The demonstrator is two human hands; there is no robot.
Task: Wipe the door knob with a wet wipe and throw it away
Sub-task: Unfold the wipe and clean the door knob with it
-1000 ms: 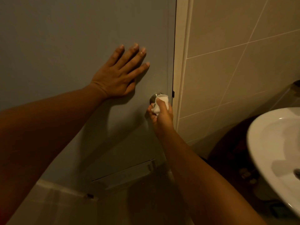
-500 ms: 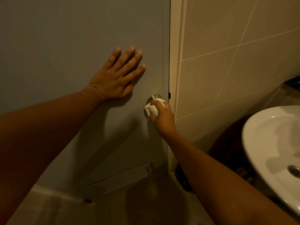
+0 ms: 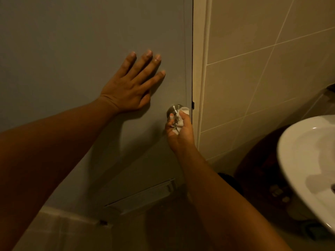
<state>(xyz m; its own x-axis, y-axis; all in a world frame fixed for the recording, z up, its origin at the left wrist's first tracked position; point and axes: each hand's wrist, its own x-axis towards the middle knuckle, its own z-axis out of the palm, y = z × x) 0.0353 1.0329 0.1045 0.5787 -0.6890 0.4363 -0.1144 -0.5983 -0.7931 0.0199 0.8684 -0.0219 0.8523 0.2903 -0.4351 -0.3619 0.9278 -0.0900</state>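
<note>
A round metal door knob (image 3: 174, 109) sits near the right edge of a grey door (image 3: 72, 42). My right hand (image 3: 179, 131) reaches up from below and holds a crumpled white wet wipe (image 3: 179, 119) against the knob's lower right side, palm turned up. The hand and wipe cover the lower part of the knob. My left hand (image 3: 130, 86) lies flat on the door, fingers spread, up and left of the knob, holding nothing.
A pale door frame (image 3: 200, 69) and beige tiled wall (image 3: 262, 78) are to the right. A white sink (image 3: 308, 169) juts in at the lower right, with dark space beneath it. A vent slat (image 3: 143, 196) runs low across the door.
My right hand has rotated around the knob, palm now facing up, and the wipe has shifted from the knob's front to its lower right. The left hand stays flat on the door.
</note>
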